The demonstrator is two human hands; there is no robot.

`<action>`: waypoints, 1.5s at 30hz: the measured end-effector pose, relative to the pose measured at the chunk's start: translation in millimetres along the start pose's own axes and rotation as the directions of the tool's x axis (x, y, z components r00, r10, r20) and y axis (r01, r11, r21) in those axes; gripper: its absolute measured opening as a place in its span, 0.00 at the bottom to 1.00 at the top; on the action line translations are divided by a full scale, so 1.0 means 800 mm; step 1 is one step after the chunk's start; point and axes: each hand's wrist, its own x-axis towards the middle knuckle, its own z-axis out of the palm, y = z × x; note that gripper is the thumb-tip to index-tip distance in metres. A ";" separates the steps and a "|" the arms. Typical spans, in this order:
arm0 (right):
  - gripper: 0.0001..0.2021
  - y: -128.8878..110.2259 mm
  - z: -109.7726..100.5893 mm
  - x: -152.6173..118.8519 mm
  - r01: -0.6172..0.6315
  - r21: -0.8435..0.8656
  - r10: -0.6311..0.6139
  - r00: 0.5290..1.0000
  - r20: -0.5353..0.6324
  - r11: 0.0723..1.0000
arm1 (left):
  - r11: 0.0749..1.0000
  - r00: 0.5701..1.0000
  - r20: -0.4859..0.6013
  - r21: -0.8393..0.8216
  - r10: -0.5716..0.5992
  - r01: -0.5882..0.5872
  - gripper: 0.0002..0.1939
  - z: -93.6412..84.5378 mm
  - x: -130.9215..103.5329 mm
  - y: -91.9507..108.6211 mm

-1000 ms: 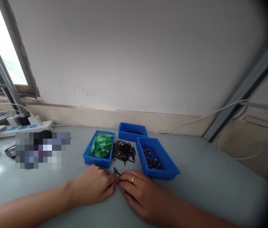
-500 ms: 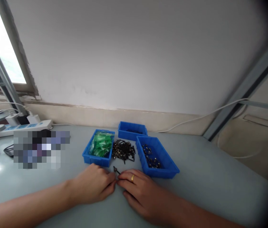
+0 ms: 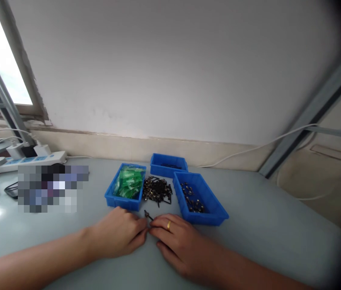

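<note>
My left hand (image 3: 122, 232) is closed at the front of the table, its fingertips almost meeting those of the other hand; what it grips, if anything, is hidden. My right hand (image 3: 175, 241), with a gold ring, is closed on a small dark screw (image 3: 148, 215) whose head end points up and left. Behind the hands, a heap of dark screws (image 3: 157, 190) lies between a blue bin (image 3: 123, 203) of green plastic packets (image 3: 129, 181) and a larger blue bin (image 3: 208, 219) holding small metal parts (image 3: 197, 206).
A third blue bin (image 3: 168, 171) with dark pieces stands at the back. On the left are a white power strip (image 3: 31, 161) with plugs and a blurred-out patch. A white cable (image 3: 249, 151) runs along the wall at the right.
</note>
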 end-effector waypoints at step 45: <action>0.15 0.004 0.005 -0.001 0.009 -0.016 -0.009 1.000 -0.017 1.000 | 0.999 1.000 -0.005 -0.030 0.012 -0.012 0.11 0.004 0.001 -0.002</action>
